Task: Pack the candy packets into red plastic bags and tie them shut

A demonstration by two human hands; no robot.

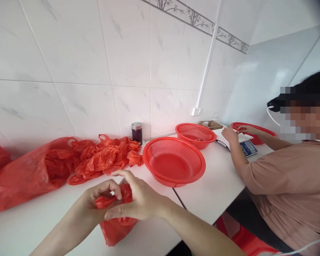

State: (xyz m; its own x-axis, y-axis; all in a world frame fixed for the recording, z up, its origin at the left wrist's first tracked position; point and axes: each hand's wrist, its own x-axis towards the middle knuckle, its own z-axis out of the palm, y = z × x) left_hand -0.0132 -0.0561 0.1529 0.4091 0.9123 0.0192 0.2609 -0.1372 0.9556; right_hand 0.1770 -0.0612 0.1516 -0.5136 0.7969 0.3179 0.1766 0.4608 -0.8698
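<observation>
Both of my hands grip one small red plastic bag (116, 227) just above the white table (37, 220). My left hand (98, 202) pinches the bag's top from the left. My right hand (140, 199) closes over its top from the right. The bag's body hangs below my fingers and touches the tabletop. A heap of crumpled red plastic bags (106, 158) lies behind my hands, near the wall.
A large red bag (21, 177) lies at the left. Two empty red colander baskets (173, 163) (196, 135) stand right of the heap, with a dark jar (137, 133) behind. A person at the right has hands by a scale (248, 147) and a third red basket (256, 132).
</observation>
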